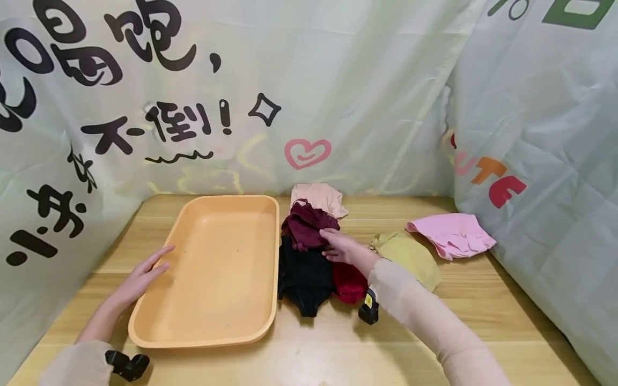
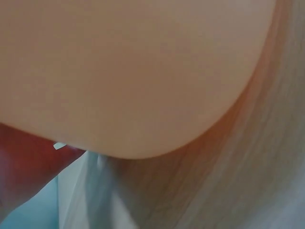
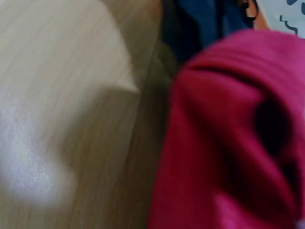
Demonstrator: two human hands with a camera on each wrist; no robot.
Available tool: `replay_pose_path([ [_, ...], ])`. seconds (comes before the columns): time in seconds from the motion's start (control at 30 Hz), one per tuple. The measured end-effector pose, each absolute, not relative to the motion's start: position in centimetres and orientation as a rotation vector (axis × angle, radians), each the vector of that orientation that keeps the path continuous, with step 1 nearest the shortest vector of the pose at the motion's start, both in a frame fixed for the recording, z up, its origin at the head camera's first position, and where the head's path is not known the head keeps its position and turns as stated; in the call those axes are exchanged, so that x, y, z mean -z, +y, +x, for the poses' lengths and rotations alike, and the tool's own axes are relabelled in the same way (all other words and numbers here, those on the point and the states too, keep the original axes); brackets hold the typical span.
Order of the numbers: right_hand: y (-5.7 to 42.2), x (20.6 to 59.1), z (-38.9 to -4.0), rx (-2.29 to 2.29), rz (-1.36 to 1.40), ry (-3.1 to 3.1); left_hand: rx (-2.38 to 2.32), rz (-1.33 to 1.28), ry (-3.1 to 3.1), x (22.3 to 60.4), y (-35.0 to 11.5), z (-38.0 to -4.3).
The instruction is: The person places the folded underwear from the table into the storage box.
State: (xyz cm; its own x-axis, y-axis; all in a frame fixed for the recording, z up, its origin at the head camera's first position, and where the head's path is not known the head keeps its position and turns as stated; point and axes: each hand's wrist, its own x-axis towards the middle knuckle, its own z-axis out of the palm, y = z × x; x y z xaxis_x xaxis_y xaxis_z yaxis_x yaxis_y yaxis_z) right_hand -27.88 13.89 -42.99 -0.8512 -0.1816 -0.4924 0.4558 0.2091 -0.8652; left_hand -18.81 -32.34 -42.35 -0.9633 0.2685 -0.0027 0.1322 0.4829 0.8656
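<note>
An orange tray (image 1: 212,335) sits on the wooden table. At its left rim is my left hand (image 1: 138,280), with extended fingers reaching over the edge. In the left wrist view the tray's wall (image 2: 133,95) fills most of the picture. My right hand (image 1: 344,247), fingers fairly straight, is over the clothes to the right of the tray, its fingertips at a crumpled maroon garment (image 1: 306,225). Below that lies a black garment (image 1: 306,276). A red garment (image 1: 350,281) is under my right wrist, and red cloth (image 3: 214,143) looms large in the right wrist view.
Behind the maroon garment lies a pale pink cloth (image 1: 318,197). A yellow garment (image 1: 410,257) is partly behind my right forearm, with a pink garment (image 1: 454,235) farther right. Printed white curtains (image 1: 376,107) enclose the table at the back and sides.
</note>
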Motion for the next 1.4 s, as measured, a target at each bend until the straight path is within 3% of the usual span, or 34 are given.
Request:
replay_pose_path([
  [0.17,15.6,53.2,-34.4,1.734,0.238,2.037,-1.590,0.465,2.609,43.2,-32.5,-18.7],
  [0.3,15.4,55.0,-35.2,1.898,0.254,1.995,-1.644,0.540,2.617,43.5,-32.6,-18.6],
  [0.53,12.6,43.3,-26.2,2.050,0.384,1.929,-1.713,0.550,2.591,43.6,-32.3,-18.4],
  [0.63,12.4,40.5,-24.6,2.039,0.399,1.906,-1.752,0.571,2.585,43.5,-32.2,-18.4],
  [0.77,12.5,39.8,-24.5,2.021,0.428,1.910,-1.789,0.589,2.570,43.4,-32.1,-18.7],
  [1.0,14.0,43.4,-26.7,2.092,0.373,1.885,-1.779,0.587,2.598,43.9,-32.1,-18.7],
  [1.4,13.7,37.4,-23.6,2.149,0.425,1.890,-1.783,0.568,2.570,43.9,-32.1,-18.8],
])
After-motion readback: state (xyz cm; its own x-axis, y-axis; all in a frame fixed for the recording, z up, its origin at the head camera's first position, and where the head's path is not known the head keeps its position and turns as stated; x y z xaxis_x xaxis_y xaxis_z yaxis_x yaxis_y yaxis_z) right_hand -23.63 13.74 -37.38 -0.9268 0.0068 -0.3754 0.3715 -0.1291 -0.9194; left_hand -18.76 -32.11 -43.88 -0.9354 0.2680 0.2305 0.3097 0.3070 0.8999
